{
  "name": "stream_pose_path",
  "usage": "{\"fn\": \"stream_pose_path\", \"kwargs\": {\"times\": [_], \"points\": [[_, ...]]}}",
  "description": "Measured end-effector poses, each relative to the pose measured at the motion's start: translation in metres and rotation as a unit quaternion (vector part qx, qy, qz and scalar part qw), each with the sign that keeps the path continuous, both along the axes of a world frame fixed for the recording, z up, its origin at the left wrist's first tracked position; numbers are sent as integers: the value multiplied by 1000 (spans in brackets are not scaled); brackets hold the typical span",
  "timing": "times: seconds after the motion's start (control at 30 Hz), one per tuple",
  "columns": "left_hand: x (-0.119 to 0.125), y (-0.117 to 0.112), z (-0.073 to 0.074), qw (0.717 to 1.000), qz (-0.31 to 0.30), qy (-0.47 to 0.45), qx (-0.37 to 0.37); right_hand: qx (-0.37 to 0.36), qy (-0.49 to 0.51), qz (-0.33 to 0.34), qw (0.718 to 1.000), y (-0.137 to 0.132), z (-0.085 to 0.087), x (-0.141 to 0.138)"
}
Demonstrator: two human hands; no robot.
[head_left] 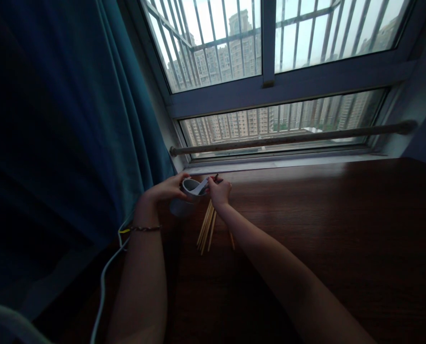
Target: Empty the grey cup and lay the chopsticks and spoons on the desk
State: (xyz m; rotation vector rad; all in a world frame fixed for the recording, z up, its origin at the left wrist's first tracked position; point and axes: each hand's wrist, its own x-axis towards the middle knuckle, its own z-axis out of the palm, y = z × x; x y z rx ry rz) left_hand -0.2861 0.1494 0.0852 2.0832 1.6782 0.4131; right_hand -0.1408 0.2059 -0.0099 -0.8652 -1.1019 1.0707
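Note:
My left hand [170, 187] grips a grey-white cylindrical cup [183, 205] near its rim, thumb and fingers on either side. The cup stands on the dark wooden surface. In my right hand [220, 192] is the end of a white spoon [200, 187], pinched between the fingers; its other end dips into the cup's mouth. A small dark tip sticks up beside my right fingers, and I cannot make out what it belongs to. Below that hand lie several light wooden chopsticks [207, 227], their upper ends partly hidden by it. A redder stick [232, 240] lies partly under my right forearm.
Reddish-brown wood [327, 215] stretches to the right. Behind it are a barred window and a horizontal rail [288, 139]. A blue curtain [126, 119] hangs at the left, close to my left arm. A white cable [103, 282] runs along the left edge.

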Motion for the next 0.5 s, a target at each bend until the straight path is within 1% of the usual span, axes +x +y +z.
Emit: {"fn": "stream_pose_path", "kwargs": {"times": [0.1,0.2,0.3,0.4,0.5], "points": [[0,-1,0,1000,15,7,0,-7,32,-9,999,3,13,10],[2,-1,0,999,32,24,-4,-15,76,-20,997,5,31,24],[2,-1,-1,998,54,42,-13,-23,121,-52,991,11,49,43],[-3,0,-4,994,85,64,-20,-32,204,-84,975,21,62,66],[-8,3,-9,989,117,92,-18,-52,293,-92,950,31,70,89]]}}
